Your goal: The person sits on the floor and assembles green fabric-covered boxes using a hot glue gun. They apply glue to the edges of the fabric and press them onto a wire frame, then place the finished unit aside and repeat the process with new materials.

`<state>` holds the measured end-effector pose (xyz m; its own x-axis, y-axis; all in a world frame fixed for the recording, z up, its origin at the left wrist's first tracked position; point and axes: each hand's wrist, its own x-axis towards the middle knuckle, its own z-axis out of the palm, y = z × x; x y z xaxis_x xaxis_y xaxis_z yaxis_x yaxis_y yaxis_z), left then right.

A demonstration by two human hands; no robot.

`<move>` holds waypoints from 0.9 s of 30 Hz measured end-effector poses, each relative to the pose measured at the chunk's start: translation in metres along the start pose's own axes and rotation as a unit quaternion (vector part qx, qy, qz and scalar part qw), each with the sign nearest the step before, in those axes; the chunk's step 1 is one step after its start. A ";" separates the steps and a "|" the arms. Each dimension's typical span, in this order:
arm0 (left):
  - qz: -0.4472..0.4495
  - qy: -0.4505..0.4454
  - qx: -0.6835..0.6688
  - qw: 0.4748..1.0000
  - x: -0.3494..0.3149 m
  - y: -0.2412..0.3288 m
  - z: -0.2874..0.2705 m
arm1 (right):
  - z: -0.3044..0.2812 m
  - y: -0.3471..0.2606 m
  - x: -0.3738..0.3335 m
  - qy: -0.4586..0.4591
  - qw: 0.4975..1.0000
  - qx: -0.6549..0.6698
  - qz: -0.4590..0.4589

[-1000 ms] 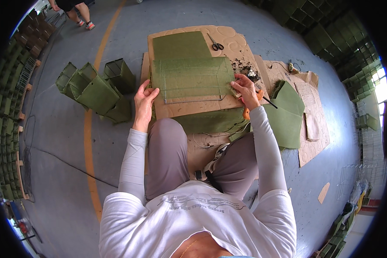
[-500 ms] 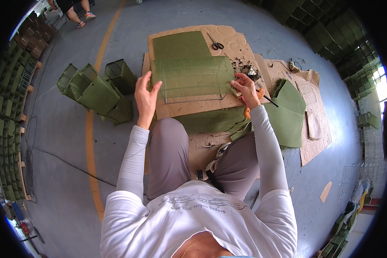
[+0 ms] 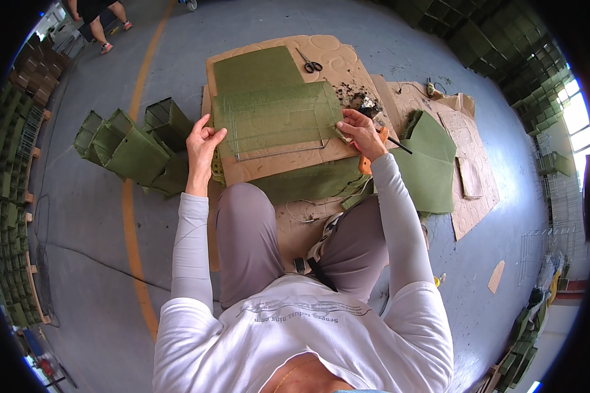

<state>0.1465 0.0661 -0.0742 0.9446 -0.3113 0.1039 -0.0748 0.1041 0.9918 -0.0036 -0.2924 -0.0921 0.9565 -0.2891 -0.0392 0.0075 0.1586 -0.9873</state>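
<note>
The sheet [image 3: 275, 114] is lying on the cardboard [image 3: 334, 56] between the hands, its wire frame [image 3: 278, 154] showing at the near edge; the left hand [image 3: 203, 147] is hovering half open beside the left edge, holding nothing; the right hand [image 3: 364, 134] is curling at the right edge, its grip being unclear.
</note>
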 end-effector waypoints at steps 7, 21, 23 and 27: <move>-0.003 0.006 -0.016 1.000 0.011 -0.003 -0.003 | 0.002 0.001 0.003 0.001 1.000 0.006 -0.006; -0.011 0.002 -0.042 0.999 0.010 -0.012 -0.002 | 0.003 -0.002 0.002 0.000 0.998 -0.060 -0.025; -0.010 0.006 -0.034 0.999 0.009 -0.010 -0.002 | 0.003 0.000 0.003 0.022 0.993 -0.099 -0.066; -0.010 0.011 -0.031 0.999 0.010 -0.013 0.000 | 0.005 -0.002 0.001 0.089 0.967 -0.205 -0.119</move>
<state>0.1567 0.0618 -0.0859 0.9524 -0.2936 0.0823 -0.0369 0.1570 0.9869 -0.0017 -0.2885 -0.0891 0.8761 -0.4353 0.2072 0.0702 -0.3101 -0.9481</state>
